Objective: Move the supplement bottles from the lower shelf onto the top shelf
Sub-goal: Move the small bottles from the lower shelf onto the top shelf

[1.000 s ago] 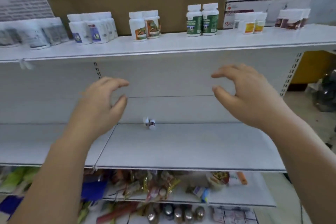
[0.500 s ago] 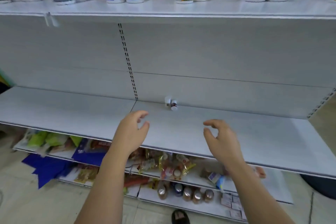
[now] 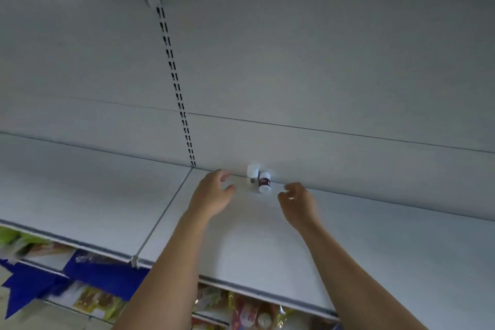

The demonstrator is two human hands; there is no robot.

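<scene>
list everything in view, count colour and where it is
lower shelf: one, pale grey, across the middle
rear panel: one, pale grey, behind the shelf
slotted upright: one, black slots, left of centre on the rear panel
white bottle: one, white, at the back of the lower shelf
labelled bottle: one, white with dark red label, just right of the white bottle
packaged goods: several, mixed colours, blurred, below the shelf
blue item: one, blue, bottom left, unclear
left hand: one, left of the bottles, holding nothing
right hand: one, right of the bottles, holding nothing
</scene>
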